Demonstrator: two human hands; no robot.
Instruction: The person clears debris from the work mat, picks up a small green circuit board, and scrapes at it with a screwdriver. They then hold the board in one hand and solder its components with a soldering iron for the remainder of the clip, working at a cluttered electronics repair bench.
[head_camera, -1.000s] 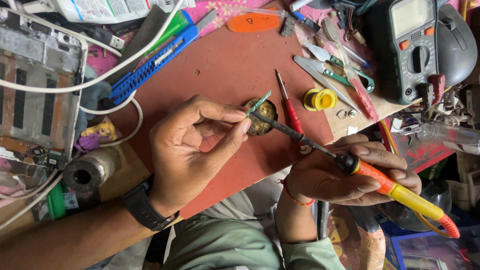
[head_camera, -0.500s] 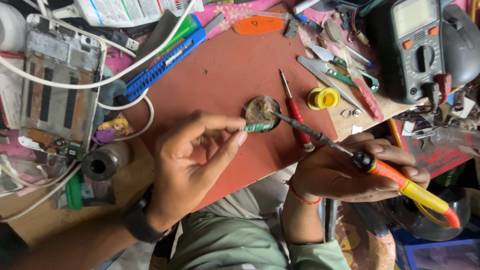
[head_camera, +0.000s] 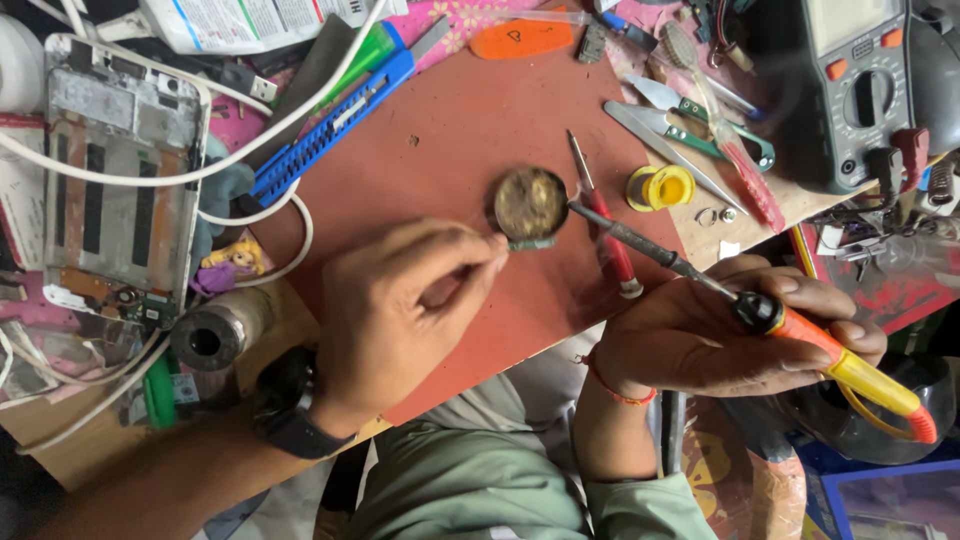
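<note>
My left hand (head_camera: 400, 310) pinches a small green part (head_camera: 530, 243) at the edge of a round tin of brownish paste (head_camera: 530, 203) on the red mat (head_camera: 450, 140). My right hand (head_camera: 730, 335) grips an orange-and-yellow-handled soldering iron (head_camera: 830, 360); its dark metal tip reaches to the tin's right rim. A black watch sits on my left wrist.
A red-handled screwdriver (head_camera: 605, 230) lies right of the tin, with a yellow solder spool (head_camera: 665, 187), tweezers (head_camera: 670, 150) and a multimeter (head_camera: 850, 80) beyond. A blue utility knife (head_camera: 330, 125), white cables and an opened phone chassis (head_camera: 120, 190) lie at left. A metal cylinder (head_camera: 215, 330) stands near my left wrist.
The soldering iron's tip has moved from the small part up to the tin's right edge. My left hand still holds the green part beside the tin. The view shifted slightly.
</note>
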